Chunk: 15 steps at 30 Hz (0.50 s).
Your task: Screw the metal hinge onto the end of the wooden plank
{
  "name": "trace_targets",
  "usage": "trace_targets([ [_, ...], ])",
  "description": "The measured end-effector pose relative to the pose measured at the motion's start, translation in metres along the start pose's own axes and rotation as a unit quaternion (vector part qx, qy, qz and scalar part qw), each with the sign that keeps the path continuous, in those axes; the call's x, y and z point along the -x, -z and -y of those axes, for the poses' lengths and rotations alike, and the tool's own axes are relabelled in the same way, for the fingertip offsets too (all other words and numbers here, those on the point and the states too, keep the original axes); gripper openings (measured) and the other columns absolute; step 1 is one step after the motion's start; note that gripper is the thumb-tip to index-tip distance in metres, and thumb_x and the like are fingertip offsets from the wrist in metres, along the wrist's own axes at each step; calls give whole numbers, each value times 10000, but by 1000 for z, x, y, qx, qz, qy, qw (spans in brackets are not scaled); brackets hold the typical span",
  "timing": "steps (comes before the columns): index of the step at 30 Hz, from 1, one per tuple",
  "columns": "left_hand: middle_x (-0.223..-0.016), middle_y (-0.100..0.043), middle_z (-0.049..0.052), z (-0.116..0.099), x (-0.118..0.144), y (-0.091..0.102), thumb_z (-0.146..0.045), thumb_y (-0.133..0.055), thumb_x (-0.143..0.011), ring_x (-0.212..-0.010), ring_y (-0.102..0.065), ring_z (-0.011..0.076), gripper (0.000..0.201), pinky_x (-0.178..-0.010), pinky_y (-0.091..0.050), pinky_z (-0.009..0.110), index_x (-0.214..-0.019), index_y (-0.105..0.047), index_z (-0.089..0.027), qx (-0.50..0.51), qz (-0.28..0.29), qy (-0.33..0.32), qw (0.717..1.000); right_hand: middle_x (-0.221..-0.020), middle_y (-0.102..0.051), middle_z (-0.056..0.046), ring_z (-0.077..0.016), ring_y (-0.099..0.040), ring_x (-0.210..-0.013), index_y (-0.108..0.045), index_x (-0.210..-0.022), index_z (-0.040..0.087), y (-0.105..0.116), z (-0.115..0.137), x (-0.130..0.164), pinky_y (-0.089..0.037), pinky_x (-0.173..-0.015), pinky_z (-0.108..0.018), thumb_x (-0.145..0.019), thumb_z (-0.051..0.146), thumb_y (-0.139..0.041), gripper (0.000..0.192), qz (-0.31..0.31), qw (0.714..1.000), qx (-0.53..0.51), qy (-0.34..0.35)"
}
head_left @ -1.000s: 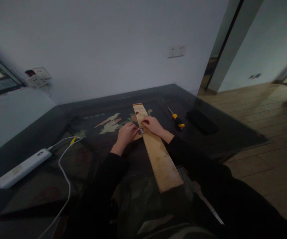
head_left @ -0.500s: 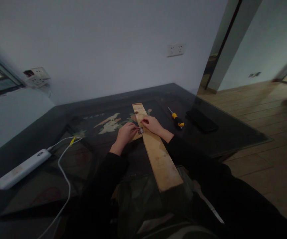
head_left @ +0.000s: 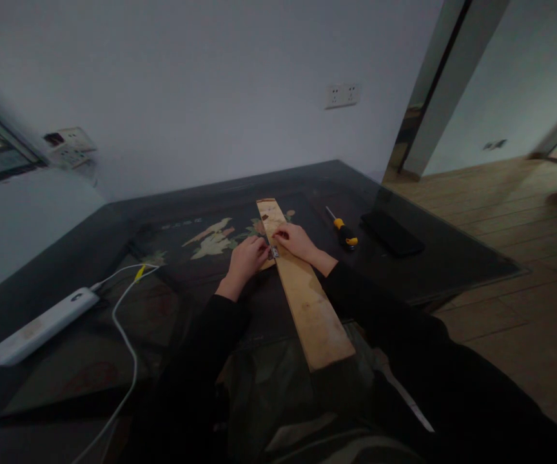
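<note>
**a:** dim room, pale wall w/ outlets, dark glass table (head_left: 114, 219) w/ a painted bird-and-flower panel under the glass. wood floor off to the right.

**b:** what's in the hands?

**a:** long wooden plank (head_left: 302, 290) lies on the table, near end sticking out over the edge toward the person. both hands are together at a small metal piece (head_left: 274, 252) on the plank's left edge, prob a hinge but too small to tell. left hand (head_left: 245, 258) has its fingers curled onto it from the left side, right hand (head_left: 298, 240) lies on top of the plank w/ fingertips touching the piece.

**b:** actually gripping it?

**a:** can't tell, looks more like pressing/pinching.

**b:** other stuff?

**a:** yellow-black screwdriver (head_left: 342, 229) just right of the plank, black phone (head_left: 392, 233) beyond that. white power strip (head_left: 41, 325) w/ white cable (head_left: 126, 335) way over on the left.
</note>
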<state>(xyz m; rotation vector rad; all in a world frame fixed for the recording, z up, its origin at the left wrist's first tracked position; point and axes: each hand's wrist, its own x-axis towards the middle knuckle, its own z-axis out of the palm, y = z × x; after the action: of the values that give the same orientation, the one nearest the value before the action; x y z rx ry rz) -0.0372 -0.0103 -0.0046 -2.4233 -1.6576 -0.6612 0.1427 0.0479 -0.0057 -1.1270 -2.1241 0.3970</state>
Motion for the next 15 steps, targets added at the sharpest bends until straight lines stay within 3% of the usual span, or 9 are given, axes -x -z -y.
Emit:
trace_targets([
  [6, -898, -666, 58, 2, -1, -1, -312, -584, -924, -850, -617, 208, 129, -727, -466, 298, -869, -636, -208, 57, 0, 37, 998, -943, -728, -85, -179, -612, -852, -755, -925, 150, -1, -2, -1, -417, -767, -273, -896, 196, -578, 185, 4, 1000, -2, 7],
  [15, -913, -675, 64, 11, -3, -1, -236, -579, -903, -877, -632, 203, 106, -783, -499, 313, -907, -675, -194, 101, 7, -32, 994, -878, -715, -65, -164, -592, -790, -748, -891, 153, -2, -3, -1, -401, -732, -267, -887, 187, -597, 155, -3, 1000, -4, 6],
])
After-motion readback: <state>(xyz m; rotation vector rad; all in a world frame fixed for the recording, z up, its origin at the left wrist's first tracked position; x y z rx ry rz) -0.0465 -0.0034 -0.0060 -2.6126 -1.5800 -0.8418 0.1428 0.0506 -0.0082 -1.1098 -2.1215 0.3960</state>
